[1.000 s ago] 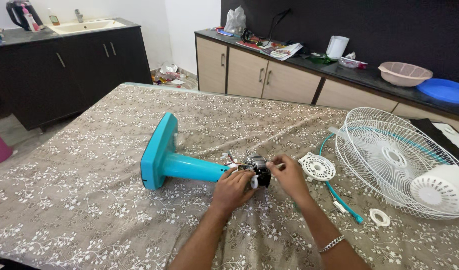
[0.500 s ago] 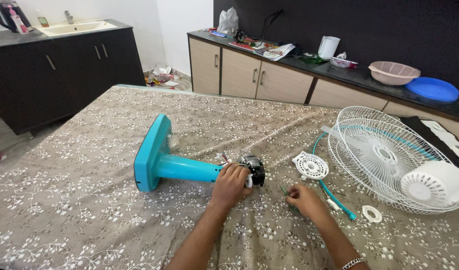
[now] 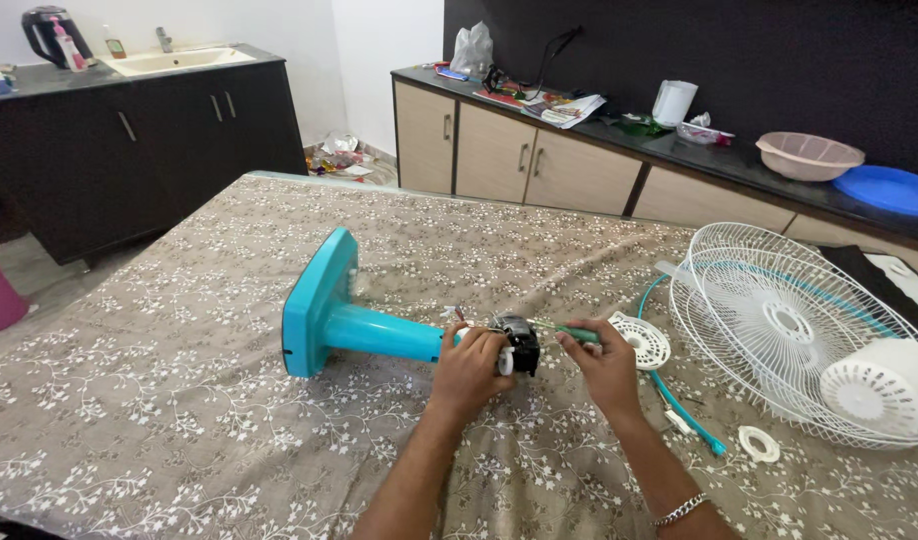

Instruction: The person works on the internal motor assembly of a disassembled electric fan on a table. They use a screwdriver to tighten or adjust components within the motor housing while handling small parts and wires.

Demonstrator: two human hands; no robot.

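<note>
A teal fan stand (image 3: 324, 305) lies on its side on the brown floral cloth (image 3: 179, 400), its square base to the left. At the pole's right end sits a small black motor (image 3: 522, 345) with loose wires. My left hand (image 3: 469, 368) grips the pole right at the motor. My right hand (image 3: 606, 368) holds a green-handled screwdriver (image 3: 581, 335), its shaft pointing left at the motor. A bracelet is on my right wrist.
A white wire fan grille (image 3: 769, 300) with a white domed cover (image 3: 879, 385) lies at the right. A round white vented cap (image 3: 644, 342), a teal cord (image 3: 684, 405) and a white ring (image 3: 759, 443) lie near my right hand. Cabinets and a sink counter stand behind.
Half a second ago my right hand was down on the cloth near the vented cap; it has come back up to the motor, now with the screwdriver. My left hand stayed on the pole.
</note>
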